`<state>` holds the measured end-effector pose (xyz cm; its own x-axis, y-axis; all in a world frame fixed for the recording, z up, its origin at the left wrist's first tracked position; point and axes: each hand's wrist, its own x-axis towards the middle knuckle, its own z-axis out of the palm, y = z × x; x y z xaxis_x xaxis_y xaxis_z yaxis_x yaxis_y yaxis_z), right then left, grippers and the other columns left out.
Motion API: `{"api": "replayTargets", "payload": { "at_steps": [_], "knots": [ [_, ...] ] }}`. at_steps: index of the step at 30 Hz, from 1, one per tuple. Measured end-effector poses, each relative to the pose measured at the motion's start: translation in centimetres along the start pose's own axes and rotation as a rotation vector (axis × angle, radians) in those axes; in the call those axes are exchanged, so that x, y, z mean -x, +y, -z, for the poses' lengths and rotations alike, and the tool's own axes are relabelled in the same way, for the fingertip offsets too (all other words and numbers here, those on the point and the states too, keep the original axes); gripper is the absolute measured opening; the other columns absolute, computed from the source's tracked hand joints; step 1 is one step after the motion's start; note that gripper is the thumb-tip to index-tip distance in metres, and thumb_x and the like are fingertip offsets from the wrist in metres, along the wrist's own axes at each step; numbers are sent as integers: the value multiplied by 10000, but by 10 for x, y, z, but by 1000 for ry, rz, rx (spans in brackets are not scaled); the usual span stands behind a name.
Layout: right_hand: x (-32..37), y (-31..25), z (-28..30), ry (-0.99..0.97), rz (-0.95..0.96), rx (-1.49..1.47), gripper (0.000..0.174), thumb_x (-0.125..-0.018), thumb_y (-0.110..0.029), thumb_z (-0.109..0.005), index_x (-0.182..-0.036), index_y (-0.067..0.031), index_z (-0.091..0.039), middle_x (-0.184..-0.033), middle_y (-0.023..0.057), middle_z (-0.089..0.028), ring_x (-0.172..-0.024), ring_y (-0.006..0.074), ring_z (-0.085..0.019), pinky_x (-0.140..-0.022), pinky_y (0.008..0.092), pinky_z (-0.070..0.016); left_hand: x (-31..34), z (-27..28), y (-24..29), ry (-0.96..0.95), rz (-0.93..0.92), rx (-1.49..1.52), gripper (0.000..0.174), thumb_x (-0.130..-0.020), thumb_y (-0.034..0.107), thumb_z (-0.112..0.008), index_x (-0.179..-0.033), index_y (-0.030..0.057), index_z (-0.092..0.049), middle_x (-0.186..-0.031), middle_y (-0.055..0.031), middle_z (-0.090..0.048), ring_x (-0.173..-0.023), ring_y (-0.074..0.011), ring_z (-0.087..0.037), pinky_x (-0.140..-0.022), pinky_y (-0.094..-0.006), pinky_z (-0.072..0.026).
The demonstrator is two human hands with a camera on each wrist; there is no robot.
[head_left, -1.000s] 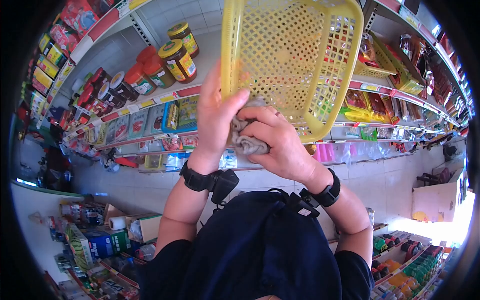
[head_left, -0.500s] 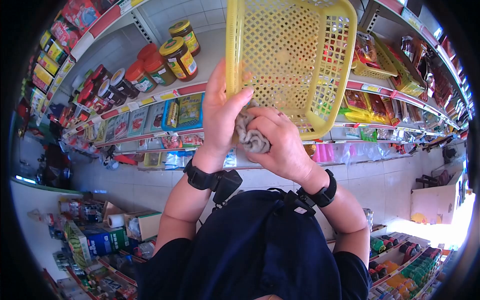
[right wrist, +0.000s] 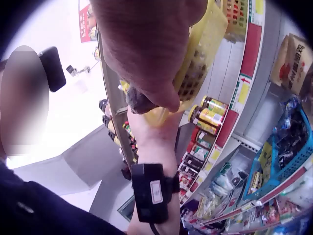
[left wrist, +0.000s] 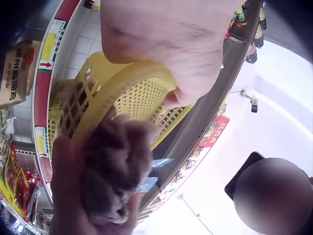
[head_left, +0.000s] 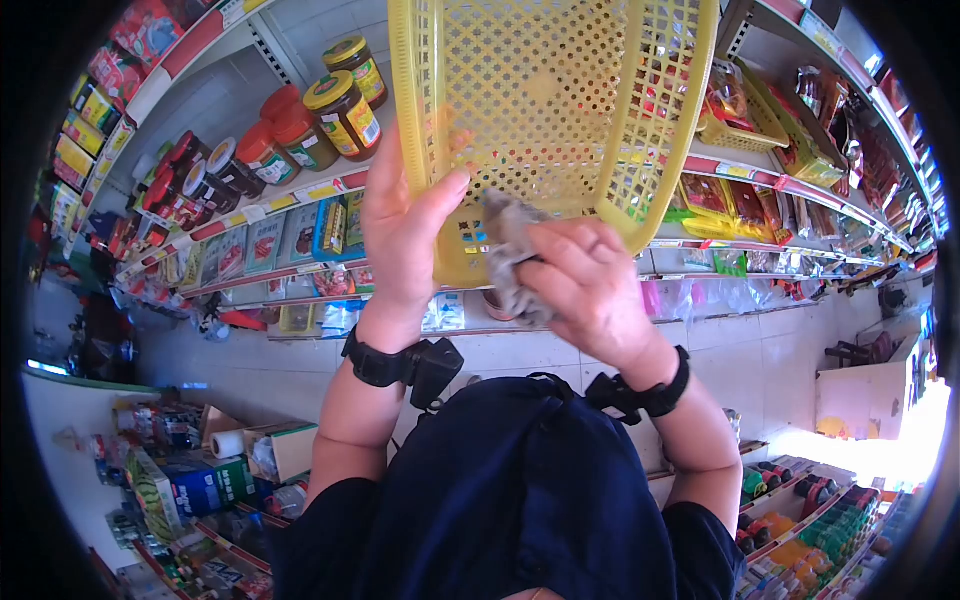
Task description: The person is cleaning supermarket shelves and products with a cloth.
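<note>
A yellow plastic basket (head_left: 403,95) with perforated walls is held up before the shelves, its inside facing me. My left hand (head_left: 405,235) grips its left side, thumb over the rim and the other fingers behind the wall. My right hand (head_left: 590,285) pinches a crumpled grey cloth (head_left: 515,255) at the near rim, one end of the cloth reaching inside. In the left wrist view the cloth (left wrist: 117,169) looks blurred against the basket's rim (left wrist: 95,115). The right hand hides most of the cloth (right wrist: 141,102) in the right wrist view.
Jars (head_left: 345,115) with yellow and red lids line the shelf at the left. Another yellow basket (head_left: 750,135) with packets stands on the right shelf, and a blue basket (head_left: 330,230) sits lower at the left. Behind me are bottle shelves (head_left: 810,530).
The basket and my left hand have shifted left. My right hand has drawn away to the right from the left hand, and the bunched cloth now hangs looser across the near rim.
</note>
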<state>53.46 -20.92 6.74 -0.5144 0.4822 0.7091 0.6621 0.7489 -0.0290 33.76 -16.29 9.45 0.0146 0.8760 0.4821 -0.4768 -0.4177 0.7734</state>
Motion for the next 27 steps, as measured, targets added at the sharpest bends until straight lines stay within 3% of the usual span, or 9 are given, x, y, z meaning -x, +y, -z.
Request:
{"api": "replayTargets", "payload": {
  "at_steps": [3,7,9,12,15,19,23,25,27],
  "knots": [
    [11,11,21,-126,-135,44,320,-695,-190,-769,-951,-50,-639,-1060,123,-632,-899,323,-623,-789,423,-488,4,10,9,-72,-11,-150,632,-839,-44,-602,-1437,-9,-401,-1282,-84,-565,-1171,-149,-538,-983,-303,-439],
    [5,3,25,-74,-307,35,337,-757,-214,-757,-1010,-34,-624,-1031,132,-632,-890,330,-619,-794,429,-483,7,7,7,-101,-33,-189,630,-824,-48,-612,-1424,-12,-423,-1290,-78,-559,-1190,-149,-522,-997,-307,-421],
    [-3,1,21,-95,-484,84,424,-781,-332,-735,-1057,-35,-609,-957,130,-622,-869,319,-613,-747,426,-495,8,1,6,-120,-41,-149,624,-817,-59,-606,-1415,-17,-433,-1306,-85,-548,-1218,-171,-508,-1033,-334,-399],
    [-8,-6,1,-223,-363,59,403,-816,-327,-694,-1085,-38,-617,-953,130,-620,-878,322,-611,-778,421,-489,11,-7,4,-157,-65,-164,612,-818,-66,-599,-1407,-22,-439,-1317,-95,-540,-1238,-190,-499,-1059,-352,-379],
    [-22,-16,-9,-99,-217,-105,334,-846,-290,-648,-1071,-45,-622,-935,119,-621,-888,316,-606,-817,413,-475,10,-7,-8,-154,-72,-190,605,-819,-68,-597,-1402,-29,-441,-1331,-104,-531,-1253,-198,-491,-1071,-354,-369],
    [-26,-16,-12,-203,-211,-178,288,-831,-231,-658,-1067,-66,-654,-1001,91,-646,-970,279,-584,-856,399,-460,11,-4,-11,-148,-34,-181,607,-818,-67,-601,-1403,-30,-441,-1335,-104,-534,-1248,-190,-494,-1064,-351,-375],
    [-18,-5,-19,-68,-221,-12,191,-845,-241,-626,-917,-77,-692,-891,44,-656,-889,252,-614,-812,410,-465,9,2,-11,-92,29,-191,617,-821,-61,-603,-1412,-26,-428,-1320,-99,-547,-1219,-168,-508,-1035,-335,-396],
    [-13,2,-8,-359,-394,203,200,-859,-203,-622,-1002,-80,-687,-950,52,-658,-936,237,-604,-829,394,-463,9,4,-12,-74,5,-160,621,-822,-56,-605,-1415,-25,-423,-1306,-95,-554,-1204,-160,-514,-1025,-329,-402],
    [-12,7,-6,-413,-426,151,210,-865,-181,-617,-1030,-66,-676,-973,76,-664,-957,259,-600,-861,401,-461,9,5,-12,-79,-8,-145,632,-822,-43,-614,-1422,-23,-415,-1303,-95,-554,-1193,-162,-518,-1023,-326,-402]
  ]
}}
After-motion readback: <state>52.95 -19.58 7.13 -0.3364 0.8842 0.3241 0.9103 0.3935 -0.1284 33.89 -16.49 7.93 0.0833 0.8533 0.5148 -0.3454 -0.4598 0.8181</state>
